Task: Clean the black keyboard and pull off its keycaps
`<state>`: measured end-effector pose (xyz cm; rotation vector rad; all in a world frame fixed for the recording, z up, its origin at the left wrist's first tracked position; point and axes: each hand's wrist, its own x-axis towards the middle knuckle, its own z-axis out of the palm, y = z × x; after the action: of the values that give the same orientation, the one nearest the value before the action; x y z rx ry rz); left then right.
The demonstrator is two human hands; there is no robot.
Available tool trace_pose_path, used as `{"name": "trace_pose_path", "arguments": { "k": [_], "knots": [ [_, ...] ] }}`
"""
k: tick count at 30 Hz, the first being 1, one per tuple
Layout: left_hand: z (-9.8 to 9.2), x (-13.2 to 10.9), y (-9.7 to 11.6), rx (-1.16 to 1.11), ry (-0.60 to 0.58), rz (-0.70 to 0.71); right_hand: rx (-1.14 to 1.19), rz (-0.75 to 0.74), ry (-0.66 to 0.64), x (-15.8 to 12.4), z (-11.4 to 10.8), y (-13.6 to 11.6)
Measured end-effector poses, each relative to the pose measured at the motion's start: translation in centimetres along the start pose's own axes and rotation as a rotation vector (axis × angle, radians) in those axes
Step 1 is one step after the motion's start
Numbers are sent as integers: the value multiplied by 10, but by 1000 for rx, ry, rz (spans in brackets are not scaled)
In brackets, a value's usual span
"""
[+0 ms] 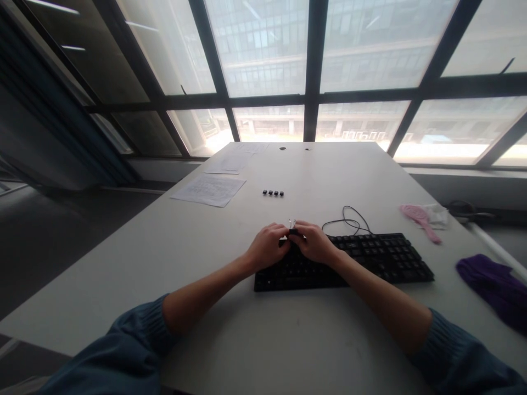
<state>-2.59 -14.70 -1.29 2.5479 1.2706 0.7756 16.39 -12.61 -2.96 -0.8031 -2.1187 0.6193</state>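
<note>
A small black clip (293, 232) is pinched between left hand (268, 245) and right hand (315, 242), near the crosswise-lying keyboard's (382, 257) far left corner.

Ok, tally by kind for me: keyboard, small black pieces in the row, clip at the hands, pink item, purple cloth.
Keyboard: 1
Small black pieces: 4
Clip: 1
Pink item: 1
Purple cloth: 1
Total: 8

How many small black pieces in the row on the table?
4, side by side on the white table beyond the keyboard: leftmost piece, second piece, third piece, rightmost piece. None in the row looks hidden.
</note>
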Motion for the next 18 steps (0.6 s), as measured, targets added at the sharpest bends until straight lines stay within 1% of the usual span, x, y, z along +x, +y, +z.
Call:
{"name": "trace_pose_path", "arguments": {
  "k": [5,11,18],
  "knots": [
    [6,1,3,-41,16,-54,-14,29,49,0,-1,-3],
    [18,0,-7,-105,34,-2,-29,-9,63,-1,0,-4],
    [19,-1,-5,-77,37,20,-15,-42,53,-2,0,-2]
  ]
}}
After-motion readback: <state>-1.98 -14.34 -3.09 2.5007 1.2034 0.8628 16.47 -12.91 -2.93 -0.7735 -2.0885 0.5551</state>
